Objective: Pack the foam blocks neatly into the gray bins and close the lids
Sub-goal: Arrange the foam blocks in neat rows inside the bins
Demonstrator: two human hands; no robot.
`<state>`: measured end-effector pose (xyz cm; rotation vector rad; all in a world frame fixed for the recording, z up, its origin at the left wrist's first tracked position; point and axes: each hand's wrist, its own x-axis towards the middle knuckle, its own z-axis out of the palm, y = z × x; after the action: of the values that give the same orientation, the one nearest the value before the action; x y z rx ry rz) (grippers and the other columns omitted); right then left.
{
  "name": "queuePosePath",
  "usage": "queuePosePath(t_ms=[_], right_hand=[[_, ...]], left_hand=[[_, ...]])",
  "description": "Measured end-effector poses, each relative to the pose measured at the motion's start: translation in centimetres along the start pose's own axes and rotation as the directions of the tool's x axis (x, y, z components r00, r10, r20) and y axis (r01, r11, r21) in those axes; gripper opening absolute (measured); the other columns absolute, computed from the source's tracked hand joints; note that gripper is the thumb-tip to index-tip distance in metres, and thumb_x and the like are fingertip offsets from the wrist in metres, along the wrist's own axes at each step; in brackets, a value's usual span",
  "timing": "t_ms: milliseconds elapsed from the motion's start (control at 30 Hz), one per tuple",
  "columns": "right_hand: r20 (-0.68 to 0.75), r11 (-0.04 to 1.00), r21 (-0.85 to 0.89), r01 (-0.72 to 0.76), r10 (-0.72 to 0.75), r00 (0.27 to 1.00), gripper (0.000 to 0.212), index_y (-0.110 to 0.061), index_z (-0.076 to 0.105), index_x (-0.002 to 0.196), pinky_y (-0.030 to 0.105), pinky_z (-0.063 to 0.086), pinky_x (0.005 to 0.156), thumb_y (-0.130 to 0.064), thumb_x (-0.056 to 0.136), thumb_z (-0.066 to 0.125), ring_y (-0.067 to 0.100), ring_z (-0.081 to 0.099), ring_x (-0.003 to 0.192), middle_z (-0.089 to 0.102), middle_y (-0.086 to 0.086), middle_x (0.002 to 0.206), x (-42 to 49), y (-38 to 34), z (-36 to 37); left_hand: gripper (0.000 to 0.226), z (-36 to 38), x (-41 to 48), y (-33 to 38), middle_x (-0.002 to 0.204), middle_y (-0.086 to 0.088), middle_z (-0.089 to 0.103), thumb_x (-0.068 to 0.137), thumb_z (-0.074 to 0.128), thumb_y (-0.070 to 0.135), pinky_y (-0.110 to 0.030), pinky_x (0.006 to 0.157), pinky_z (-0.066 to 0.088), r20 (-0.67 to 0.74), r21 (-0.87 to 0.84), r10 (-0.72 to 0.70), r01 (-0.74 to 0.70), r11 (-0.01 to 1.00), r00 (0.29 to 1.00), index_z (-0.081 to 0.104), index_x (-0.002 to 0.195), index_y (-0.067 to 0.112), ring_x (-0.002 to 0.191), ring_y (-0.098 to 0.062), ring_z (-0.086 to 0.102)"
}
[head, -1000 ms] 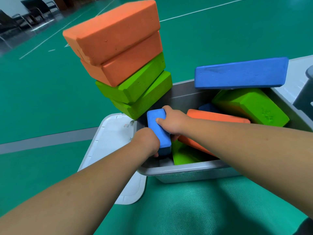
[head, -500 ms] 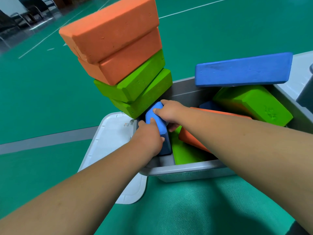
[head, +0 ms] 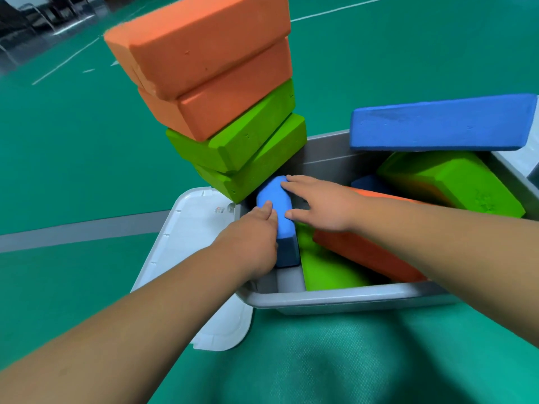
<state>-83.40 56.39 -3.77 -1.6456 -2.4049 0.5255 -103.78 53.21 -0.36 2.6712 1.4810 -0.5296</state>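
- Both arms reached forward into the left end of the bin [head: 335, 297].
- Left hand [head: 250, 240] gripped the blue block [head: 278, 217] from its left, thumb on top; other fingers hidden.
- Right hand [head: 320, 205] touched its right side, fingers nearly straight and spread, index at the far end.
- The block stood on edge between the hands by the bin's left wall, just below the stack [head: 227, 112].
- Blue: 3, counting the rim block [head: 437, 123] and a half-hidden block [head: 367, 182].
- Orange: 3, two stacked, one orange block [head: 364, 252] in the bin.
- Green: 4, two stacked, a tilted green block [head: 452, 182] and a low green block [head: 326, 266] in the bin.
- 1 bin, 1 lid [head: 186, 228] at the left.
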Motion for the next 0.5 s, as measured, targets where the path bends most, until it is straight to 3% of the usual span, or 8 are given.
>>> queuePosePath(t_ms=[133,233,400,500], right_hand=[[0.110,0.982,-0.181,-0.045,0.066,0.992,0.085,-0.033,0.010,0.167,0.044,0.033,0.119,-0.069,0.099,0.046,0.033,0.035,0.150,-0.002,-0.012,0.174,0.1,0.1,0.5],[0.148,0.966,-0.246,-0.073,0.112,0.983,0.085,-0.036,0.002,0.167,0.052,0.039,0.116,-0.073,0.100,0.038,0.036,0.038,0.147,-0.007,-0.018,0.173,1.1,0.4,0.5],[0.192,0.978,-0.171,-0.122,0.155,0.969,0.081,-0.038,-0.004,0.165,0.052,0.031,0.122,-0.070,0.101,0.034,0.033,0.033,0.153,-0.002,-0.016,0.173,3.3,1.7,1.0],[0.212,0.975,-0.143,-0.169,0.197,0.957,0.081,-0.043,-0.005,0.164,0.048,0.032,0.122,-0.072,0.100,0.035,0.032,0.034,0.153,0.012,-0.011,0.173,3.8,2.3,0.8]], left_hand=[[0.070,0.7,0.8,0.3,0.174,-0.011,0.002,0.105,0.048,0.025,-0.041,0.121,0.034,0.015,0.077,0.006,-0.007,0.997,1.000,0.015,0.164,0.006,0.158,-0.024,0.018],[0.074,1.0,1.7,0.1,0.174,-0.012,0.001,0.104,0.050,0.024,-0.039,0.121,0.032,0.002,0.110,0.014,-0.014,0.994,1.000,0.010,0.164,0.005,0.159,-0.025,0.016],[0.075,1.2,3.6,-0.1,0.174,-0.014,0.000,0.106,0.049,0.025,-0.040,0.121,0.030,-0.012,0.203,-0.024,0.026,0.979,1.000,0.006,0.164,0.003,0.160,-0.027,0.013],[0.073,1.0,4.2,0.4,0.174,-0.014,-0.002,0.107,0.046,0.020,-0.044,0.119,0.032,0.012,0.234,-0.066,0.061,0.970,0.998,0.003,0.164,0.002,0.160,-0.027,0.011]])
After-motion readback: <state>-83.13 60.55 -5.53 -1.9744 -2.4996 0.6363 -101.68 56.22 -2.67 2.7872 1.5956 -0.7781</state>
